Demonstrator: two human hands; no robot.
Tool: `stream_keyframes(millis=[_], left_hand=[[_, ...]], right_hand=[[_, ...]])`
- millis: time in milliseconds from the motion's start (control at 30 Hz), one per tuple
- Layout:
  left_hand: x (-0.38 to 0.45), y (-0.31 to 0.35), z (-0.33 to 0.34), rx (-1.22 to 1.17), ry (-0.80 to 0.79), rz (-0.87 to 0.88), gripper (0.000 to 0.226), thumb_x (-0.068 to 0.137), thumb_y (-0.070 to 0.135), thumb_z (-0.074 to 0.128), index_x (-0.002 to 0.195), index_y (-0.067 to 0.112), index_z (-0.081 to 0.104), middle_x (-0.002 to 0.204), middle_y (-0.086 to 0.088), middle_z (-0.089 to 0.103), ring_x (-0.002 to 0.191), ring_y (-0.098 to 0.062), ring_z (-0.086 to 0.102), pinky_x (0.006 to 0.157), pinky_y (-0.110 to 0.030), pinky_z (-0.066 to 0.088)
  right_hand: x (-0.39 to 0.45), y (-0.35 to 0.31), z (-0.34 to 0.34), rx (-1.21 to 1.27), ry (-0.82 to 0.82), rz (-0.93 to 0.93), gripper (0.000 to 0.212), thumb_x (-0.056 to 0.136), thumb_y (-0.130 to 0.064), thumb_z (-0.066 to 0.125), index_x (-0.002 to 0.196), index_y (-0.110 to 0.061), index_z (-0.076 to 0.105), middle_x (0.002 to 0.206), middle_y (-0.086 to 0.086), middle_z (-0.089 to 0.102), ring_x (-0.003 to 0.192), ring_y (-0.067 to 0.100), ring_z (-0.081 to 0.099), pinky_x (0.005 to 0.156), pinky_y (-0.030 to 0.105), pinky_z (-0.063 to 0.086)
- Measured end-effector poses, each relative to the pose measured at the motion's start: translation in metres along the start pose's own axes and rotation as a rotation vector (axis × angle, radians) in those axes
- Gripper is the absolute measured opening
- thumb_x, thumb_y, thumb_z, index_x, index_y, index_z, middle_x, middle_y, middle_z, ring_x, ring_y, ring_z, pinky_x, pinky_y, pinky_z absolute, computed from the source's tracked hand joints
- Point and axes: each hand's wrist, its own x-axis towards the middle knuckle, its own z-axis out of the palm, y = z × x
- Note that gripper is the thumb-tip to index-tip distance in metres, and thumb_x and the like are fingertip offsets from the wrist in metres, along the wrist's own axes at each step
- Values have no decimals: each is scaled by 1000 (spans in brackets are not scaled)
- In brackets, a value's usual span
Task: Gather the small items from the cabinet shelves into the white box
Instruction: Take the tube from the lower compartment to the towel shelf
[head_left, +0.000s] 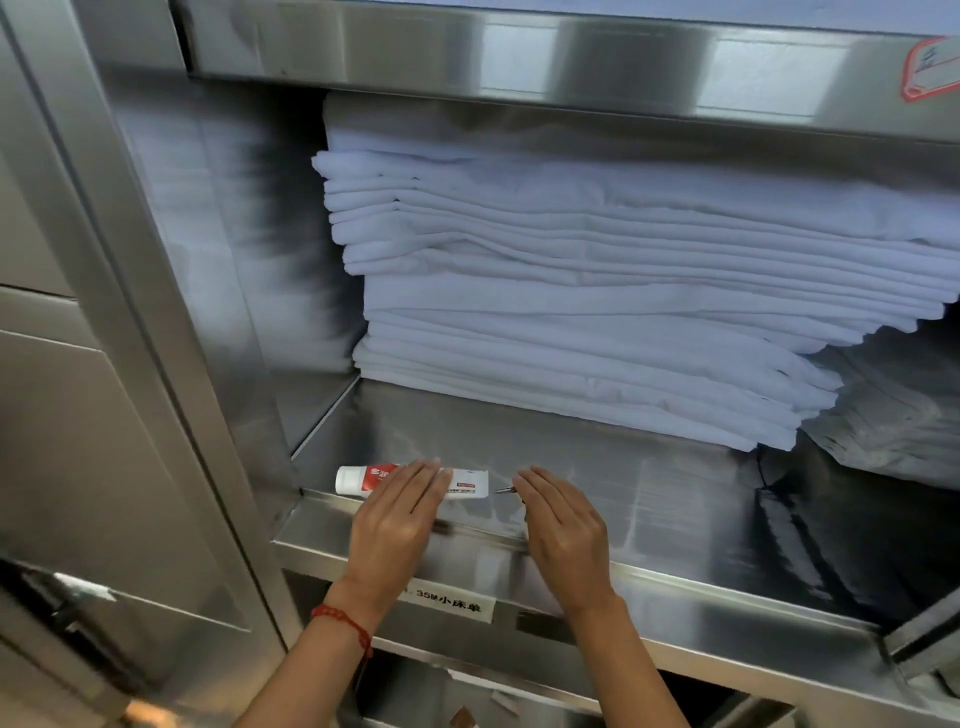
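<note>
A white tube with a red label (358, 479) lies on its side near the front edge of the steel shelf (649, 488). My left hand (397, 514) rests flat over the middle of the tube, fingers extended and together. Just right of the tube lies a small metal item (503, 489), mostly hidden by my right hand (563, 519), whose fingers are stretched out flat over it. Neither hand grips anything. The white box is not in view.
A tall stack of folded white linen (597, 291) fills the back of the shelf. Crumpled plastic-wrapped packs (883, 415) sit at the right. A label strip (449, 605) is on the shelf's front lip. A steel cabinet door (104, 415) stands at the left.
</note>
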Motion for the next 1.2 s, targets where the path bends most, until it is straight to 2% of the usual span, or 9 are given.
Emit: stream_keyframes(millis=[267, 400, 633, 800, 967, 1067, 1200], left_hand=[[0, 22, -22, 92, 52, -72, 49, 46, 0, 91, 93, 0, 74, 95, -17, 72, 88, -29, 71, 79, -44, 56], [-3, 31, -40, 178, 58, -103, 55, 42, 3, 92, 93, 1, 74, 96, -16, 72, 88, -29, 70, 81, -43, 52], [-17, 39, -63, 264, 49, -189, 58, 42, 2, 92, 97, 1, 73, 101, -17, 71, 92, -31, 69, 78, -48, 56], [-26, 36, -80, 338, 78, -230, 57, 42, -1, 92, 96, 0, 74, 100, -16, 71, 92, -30, 69, 87, -44, 47], [-38, 22, -101, 395, 89, -255, 54, 44, -4, 91, 95, -1, 74, 100, -17, 71, 92, -30, 70, 79, -45, 55], [-48, 11, -114, 415, 106, -270, 53, 45, -6, 90, 95, -1, 74, 99, -17, 71, 92, -31, 69, 75, -46, 58], [-63, -8, -131, 463, 132, -298, 50, 49, -9, 88, 96, -1, 74, 101, -17, 71, 93, -31, 69, 76, -46, 58]], right_hand=[[11, 8, -8, 94, 31, -137, 44, 53, 2, 88, 94, -1, 74, 96, 14, 73, 89, 24, 71, 80, 36, 56], [16, 5, -12, 166, 42, -202, 43, 55, 5, 87, 95, 0, 73, 97, 13, 72, 91, 24, 70, 82, 34, 56], [25, -6, -12, 284, 96, -295, 36, 59, 10, 82, 94, 1, 74, 97, 13, 72, 92, 23, 70, 82, 34, 57], [32, -22, -2, 361, 154, -340, 23, 75, 9, 68, 95, 1, 74, 99, 12, 72, 93, 22, 69, 82, 34, 57], [40, -50, 9, 424, 181, -371, 27, 72, 11, 65, 95, 0, 74, 99, 11, 72, 94, 21, 69, 84, 33, 56], [46, -72, 18, 467, 215, -381, 21, 81, 3, 57, 94, 0, 74, 98, 10, 73, 93, 20, 69, 83, 32, 56], [55, -102, 29, 537, 246, -400, 27, 91, -1, 48, 93, 1, 74, 98, 9, 73, 95, 20, 69, 81, 32, 57]])
